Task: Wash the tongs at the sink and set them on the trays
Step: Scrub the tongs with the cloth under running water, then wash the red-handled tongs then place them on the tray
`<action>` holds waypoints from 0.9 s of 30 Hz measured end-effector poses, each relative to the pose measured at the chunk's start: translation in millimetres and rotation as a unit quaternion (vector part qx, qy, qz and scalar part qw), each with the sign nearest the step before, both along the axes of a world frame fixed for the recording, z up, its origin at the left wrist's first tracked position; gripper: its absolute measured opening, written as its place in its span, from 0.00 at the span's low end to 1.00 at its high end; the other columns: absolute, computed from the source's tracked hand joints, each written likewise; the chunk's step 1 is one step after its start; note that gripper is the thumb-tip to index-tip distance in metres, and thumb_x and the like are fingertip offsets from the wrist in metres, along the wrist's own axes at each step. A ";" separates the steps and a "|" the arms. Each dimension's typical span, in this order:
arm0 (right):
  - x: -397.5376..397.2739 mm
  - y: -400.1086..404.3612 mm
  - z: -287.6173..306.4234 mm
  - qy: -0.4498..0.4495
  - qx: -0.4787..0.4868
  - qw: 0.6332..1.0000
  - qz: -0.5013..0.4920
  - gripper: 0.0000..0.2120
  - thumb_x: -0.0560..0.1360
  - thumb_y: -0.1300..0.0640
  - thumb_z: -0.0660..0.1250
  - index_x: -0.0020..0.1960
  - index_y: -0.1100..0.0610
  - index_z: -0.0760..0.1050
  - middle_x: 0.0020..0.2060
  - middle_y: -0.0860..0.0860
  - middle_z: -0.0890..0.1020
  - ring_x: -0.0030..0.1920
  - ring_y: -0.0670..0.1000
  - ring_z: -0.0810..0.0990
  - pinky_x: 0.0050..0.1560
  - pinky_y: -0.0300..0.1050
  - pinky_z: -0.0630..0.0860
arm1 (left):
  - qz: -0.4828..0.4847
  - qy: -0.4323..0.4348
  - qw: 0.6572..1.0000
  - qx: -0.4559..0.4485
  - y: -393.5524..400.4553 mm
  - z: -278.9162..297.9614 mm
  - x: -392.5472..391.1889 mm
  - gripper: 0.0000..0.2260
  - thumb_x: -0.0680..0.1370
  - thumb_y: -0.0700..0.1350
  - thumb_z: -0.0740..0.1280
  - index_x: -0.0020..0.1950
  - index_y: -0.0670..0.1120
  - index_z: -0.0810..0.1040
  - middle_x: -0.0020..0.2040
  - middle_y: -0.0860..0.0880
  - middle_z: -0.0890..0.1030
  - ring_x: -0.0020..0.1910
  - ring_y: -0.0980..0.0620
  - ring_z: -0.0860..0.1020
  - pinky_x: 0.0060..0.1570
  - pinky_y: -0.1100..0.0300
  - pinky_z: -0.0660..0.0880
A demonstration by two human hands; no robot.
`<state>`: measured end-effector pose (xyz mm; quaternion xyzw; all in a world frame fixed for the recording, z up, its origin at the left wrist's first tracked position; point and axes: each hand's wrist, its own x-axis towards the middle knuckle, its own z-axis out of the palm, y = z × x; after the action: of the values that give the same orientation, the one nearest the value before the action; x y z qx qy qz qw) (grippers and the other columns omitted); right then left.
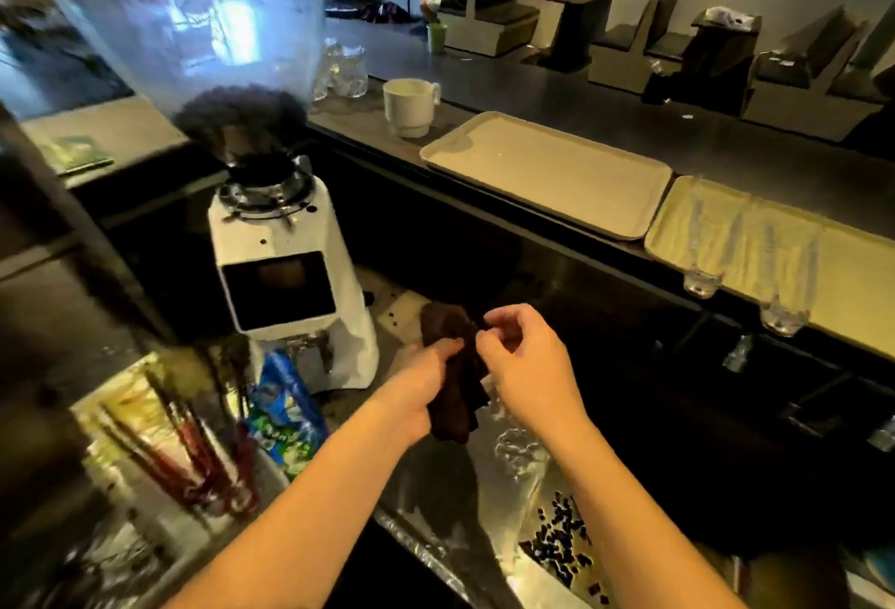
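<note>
Both hands sit close together: our left hand [426, 366] grips a dark cloth [453, 366], right hand [520, 356] curled, holding nothing we can make out. No tongs visible; trays [547, 172] on the worktop's far edge await, so washing looks undone.

White grinder [290, 269], mug [409, 107], brown cloth [453, 366]

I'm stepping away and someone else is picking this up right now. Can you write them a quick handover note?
Left hand grips a dark brown cloth; right hand is beside it, fingers curled at the cloth's edge, whether pinching it is unclear.
Two trays on the counter: the near tray is bare, the far tray carries upturned glasses.
No tongs visible in this view, and none on either tray.
Left to do: find the tongs, wash them, set them on the trays.
</note>
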<state>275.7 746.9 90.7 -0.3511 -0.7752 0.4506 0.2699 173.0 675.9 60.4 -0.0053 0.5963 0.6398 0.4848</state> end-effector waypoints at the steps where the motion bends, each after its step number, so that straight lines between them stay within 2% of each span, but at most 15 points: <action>1: -11.2 -13.5 -5.2 -0.014 -0.007 1.000 0.019 0.07 0.74 0.54 0.68 0.52 0.48 0.74 0.41 0.44 0.80 0.40 0.41 0.79 0.39 0.35 0.75 | 0.021 -0.001 1.000 -0.005 -17.8 -5.2 -9.4 0.11 0.80 0.42 0.67 0.60 0.39 0.80 0.45 0.40 0.86 0.37 0.43 0.85 0.30 0.54 0.80; 2: -22.1 -25.2 -11.2 -0.031 -0.011 0.999 0.038 0.07 0.74 0.54 0.68 0.51 0.48 0.74 0.41 0.44 0.80 0.41 0.42 0.80 0.41 0.38 0.75 | 0.040 -0.009 0.999 -0.004 -34.6 -9.3 -17.5 0.10 0.80 0.41 0.66 0.59 0.39 0.80 0.46 0.39 0.86 0.38 0.42 0.85 0.32 0.52 0.81; 3: -40.5 -46.6 -17.8 -0.042 -0.025 0.997 0.064 0.07 0.74 0.55 0.68 0.50 0.47 0.74 0.41 0.43 0.80 0.41 0.42 0.80 0.40 0.37 0.74 | 0.064 -0.005 0.998 -0.006 -63.3 -15.7 -31.4 0.09 0.79 0.39 0.66 0.57 0.40 0.81 0.46 0.38 0.85 0.38 0.42 0.84 0.34 0.51 0.82; 5: -67.0 -81.7 -29.3 -0.053 -0.034 0.993 0.103 0.07 0.73 0.58 0.69 0.45 0.46 0.74 0.38 0.43 0.80 0.37 0.41 0.79 0.35 0.31 0.71 | 0.101 0.008 0.995 -0.018 -109.9 -27.1 -51.3 0.06 0.79 0.38 0.65 0.51 0.41 0.82 0.41 0.39 0.84 0.35 0.43 0.82 0.38 0.51 0.81; 7: -81.5 -104.7 -39.8 -0.065 -0.015 0.991 0.119 0.09 0.73 0.58 0.70 0.43 0.44 0.74 0.36 0.43 0.80 0.36 0.42 0.78 0.35 0.28 0.70 | 0.133 -0.006 0.991 -0.021 -146.3 -37.8 -62.3 0.06 0.78 0.38 0.65 0.49 0.41 0.82 0.38 0.40 0.84 0.33 0.44 0.81 0.41 0.50 0.80; 11: -124.4 -176.5 -65.3 -0.100 -0.023 0.977 0.185 0.06 0.74 0.55 0.70 0.48 0.46 0.75 0.38 0.40 0.80 0.39 0.37 0.77 0.37 0.30 0.69 | 0.202 -0.038 0.976 -0.066 -249.0 -59.7 -90.0 0.04 0.79 0.41 0.65 0.49 0.42 0.80 0.31 0.43 0.82 0.23 0.48 0.79 0.24 0.58 0.78; 12: -134.4 -192.9 -70.7 -0.112 -0.021 0.973 0.199 0.06 0.74 0.56 0.70 0.49 0.48 0.75 0.39 0.40 0.79 0.39 0.38 0.77 0.37 0.31 0.68 | 0.223 -0.048 0.971 -0.076 -272.1 -65.7 -96.6 0.05 0.79 0.41 0.65 0.51 0.42 0.80 0.33 0.42 0.82 0.23 0.47 0.79 0.24 0.58 0.78; 14: -155.1 -226.5 -81.6 -0.134 -0.021 0.967 0.214 0.06 0.74 0.56 0.70 0.50 0.50 0.76 0.39 0.40 0.79 0.40 0.42 0.77 0.38 0.32 0.67 | 0.257 -0.067 0.961 -0.078 -317.7 -79.3 -111.1 0.09 0.80 0.43 0.66 0.59 0.42 0.79 0.44 0.38 0.84 0.28 0.45 0.81 0.27 0.55 0.78; 15: -159.8 -234.6 -84.2 -0.143 -0.023 0.966 0.216 0.06 0.74 0.56 0.70 0.50 0.51 0.77 0.39 0.42 0.79 0.41 0.44 0.77 0.39 0.33 0.67 | 0.268 -0.073 0.957 -0.081 -329.4 -81.6 -113.8 0.12 0.80 0.43 0.66 0.61 0.41 0.78 0.48 0.36 0.84 0.30 0.43 0.81 0.27 0.55 0.78; 16: -166.8 -245.6 -87.4 -0.155 -0.019 0.963 0.221 0.06 0.74 0.57 0.69 0.51 0.52 0.77 0.41 0.44 0.80 0.43 0.46 0.78 0.42 0.38 0.69 | 0.276 -0.076 0.955 -0.079 -343.4 -86.6 -118.6 0.12 0.80 0.44 0.66 0.62 0.41 0.78 0.48 0.37 0.84 0.31 0.42 0.81 0.26 0.54 0.78; 18: -181.7 -267.1 -95.2 -0.170 -0.005 0.959 0.226 0.04 0.73 0.56 0.69 0.48 0.52 0.76 0.41 0.48 0.81 0.43 0.50 0.79 0.44 0.45 0.72 | 0.295 -0.082 0.950 -0.060 -366.8 -95.0 -129.5 0.10 0.81 0.43 0.65 0.61 0.41 0.77 0.40 0.40 0.86 0.29 0.42 0.83 0.25 0.51 0.80; 20: -194.0 -281.2 -102.0 -0.185 0.001 0.957 0.221 0.04 0.73 0.55 0.68 0.47 0.51 0.76 0.38 0.48 0.81 0.41 0.52 0.80 0.41 0.45 0.72 | 0.301 -0.092 0.948 -0.056 -379.2 -102.0 -140.6 0.10 0.82 0.42 0.64 0.61 0.40 0.77 0.37 0.40 0.85 0.27 0.43 0.82 0.29 0.49 0.80; 22: -206.7 -289.4 -109.8 -0.202 0.000 0.954 0.223 0.05 0.73 0.54 0.68 0.49 0.52 0.76 0.38 0.49 0.81 0.41 0.53 0.81 0.40 0.43 0.69 | 0.293 -0.100 0.948 -0.069 -384.0 -107.3 -149.5 0.11 0.82 0.43 0.64 0.61 0.39 0.77 0.34 0.40 0.83 0.23 0.45 0.80 0.25 0.53 0.79; 25: -221.8 -293.0 -121.6 -0.226 0.005 0.947 0.230 0.07 0.73 0.53 0.69 0.49 0.52 0.75 0.40 0.48 0.79 0.41 0.52 0.79 0.40 0.42 0.68 | 0.297 -0.099 0.946 -0.085 -382.5 -112.4 -156.8 0.10 0.82 0.42 0.64 0.60 0.40 0.78 0.38 0.40 0.82 0.23 0.46 0.81 0.23 0.54 0.79; 27: -236.7 -290.1 -135.0 -0.249 0.028 0.939 0.234 0.09 0.72 0.53 0.68 0.50 0.55 0.77 0.42 0.52 0.80 0.43 0.55 0.79 0.40 0.44 0.70 | 0.303 -0.090 0.945 -0.085 -376.5 -118.5 -164.1 0.05 0.81 0.40 0.65 0.56 0.41 0.78 0.32 0.41 0.82 0.21 0.48 0.80 0.19 0.56 0.76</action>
<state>39.0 456.8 -44.3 -0.2532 -0.8904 0.3767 -0.0354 8.9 299.4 -58.0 -0.2848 0.5725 0.7002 0.3176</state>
